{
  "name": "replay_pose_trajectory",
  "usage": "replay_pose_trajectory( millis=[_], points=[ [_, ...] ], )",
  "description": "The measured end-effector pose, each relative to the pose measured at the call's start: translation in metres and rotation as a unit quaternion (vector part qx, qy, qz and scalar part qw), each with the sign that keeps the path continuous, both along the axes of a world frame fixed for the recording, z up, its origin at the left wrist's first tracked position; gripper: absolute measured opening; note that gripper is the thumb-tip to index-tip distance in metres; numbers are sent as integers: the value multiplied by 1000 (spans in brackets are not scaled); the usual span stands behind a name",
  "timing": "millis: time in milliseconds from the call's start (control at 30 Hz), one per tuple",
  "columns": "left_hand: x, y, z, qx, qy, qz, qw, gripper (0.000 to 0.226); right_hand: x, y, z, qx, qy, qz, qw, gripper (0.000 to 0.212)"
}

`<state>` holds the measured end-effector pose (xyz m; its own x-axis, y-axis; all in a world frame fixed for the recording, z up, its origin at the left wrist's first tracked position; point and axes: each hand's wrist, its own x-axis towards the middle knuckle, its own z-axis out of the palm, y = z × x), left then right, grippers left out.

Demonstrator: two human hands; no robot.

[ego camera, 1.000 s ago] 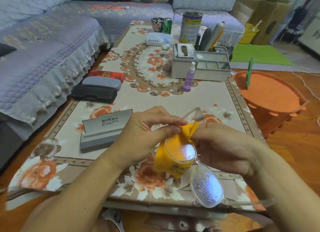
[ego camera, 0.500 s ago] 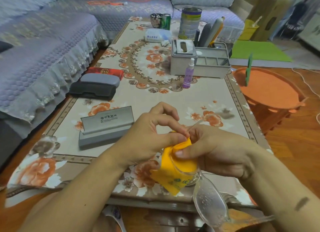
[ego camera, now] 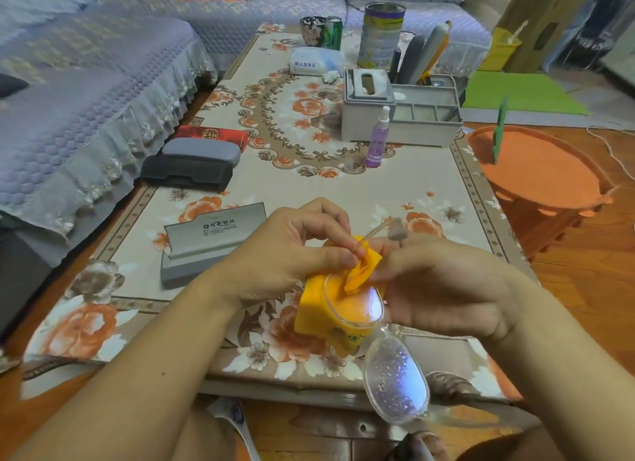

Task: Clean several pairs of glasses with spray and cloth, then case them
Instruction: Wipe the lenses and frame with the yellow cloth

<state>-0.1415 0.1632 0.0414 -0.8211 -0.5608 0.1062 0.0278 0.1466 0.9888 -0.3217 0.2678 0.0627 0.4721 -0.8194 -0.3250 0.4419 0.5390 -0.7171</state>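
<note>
Here, left hand [ego camera: 288, 254] fingers pinching soft orange cloth [ego camera: 330, 309] onto clear-framed glasses [ego camera: 374, 340], right hand [ego camera: 446, 288] fingers gripping frame.

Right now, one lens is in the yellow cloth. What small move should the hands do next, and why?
Probably slide the yellow cloth down to the lower lens. That lens shows many spray droplets, while the upper lens, backed by the cloth, looks mostly clear. The left hand pinches the cloth and the right hand holds the frame, so little regripping seems needed.
</note>
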Motion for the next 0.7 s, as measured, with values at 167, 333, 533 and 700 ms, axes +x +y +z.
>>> replay_pose_trajectory(
  millis=[167,333,533,700],
  points=[
    [0,3,3,-6,40,21,999,16,-2,1,0,9,-1,-10,1000,25],
    [-5,8,-1,-12,63,33,997,14,6,3,-1,3,86,-11,996,14],
    [-10,13,-6,-52,51,61,995,11,20,2,-6,-18,135,-65,989,14],
    [-11,12,-8,-81,44,79,993,11,20,3,-3,-12,143,-60,988,17]
  ],
)
